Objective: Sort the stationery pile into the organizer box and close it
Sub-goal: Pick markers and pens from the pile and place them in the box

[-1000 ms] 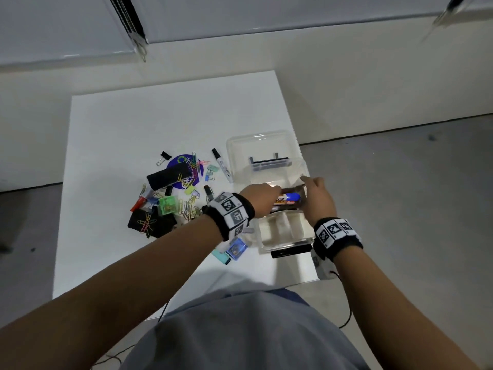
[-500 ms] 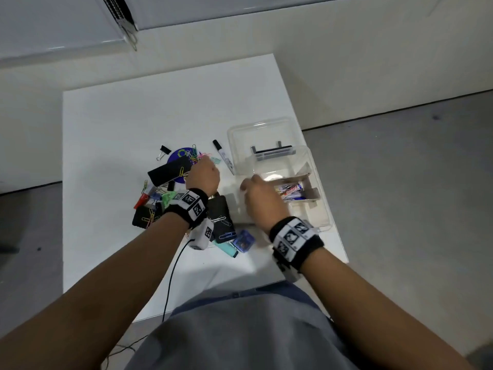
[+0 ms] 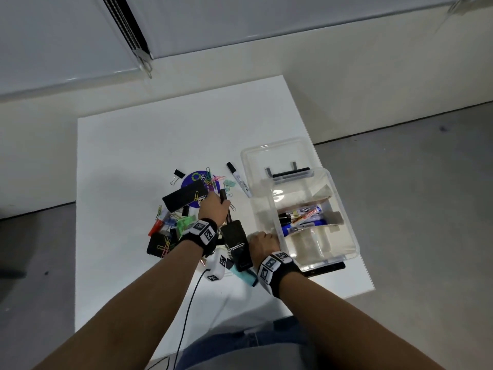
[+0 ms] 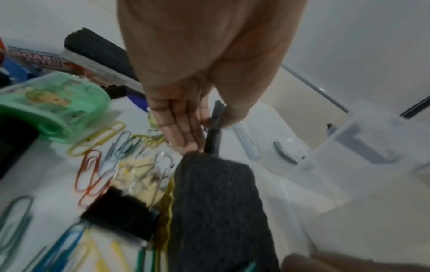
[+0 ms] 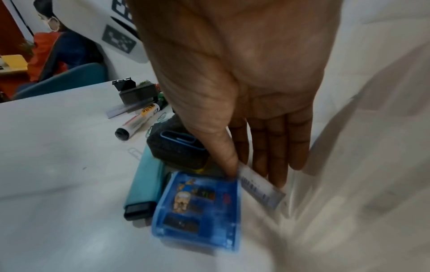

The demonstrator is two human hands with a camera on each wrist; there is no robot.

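The clear organizer box (image 3: 346, 236) stands open at the table's right, its lid (image 3: 277, 156) tipped back. Several markers (image 3: 304, 217) lie in its cardboard tray. My left hand (image 3: 213, 209) is over the stationery pile and pinches a black marker (image 4: 214, 132) between thumb and fingers, just beyond a black felt eraser (image 4: 216, 202). My right hand (image 3: 262, 241) is down beside the box's left wall, where thumb and fingers pinch a clear ruler (image 5: 263, 189). A blue case (image 5: 197, 208) and a teal cutter (image 5: 144, 184) lie beside it.
Coloured paper clips (image 4: 93, 165), a green case (image 3: 185, 222), more black erasers (image 3: 184, 198), a binder clip (image 3: 177, 174) and a white marker (image 3: 238, 178) lie around the pile. A flat black item (image 3: 325, 269) sticks out under the box at the table's front edge. A person (image 5: 53, 49) sits in the background.
Both hands have left the box. The left went to the pile and took the black marker. The right dropped beside the box's left wall and took hold of the ruler.
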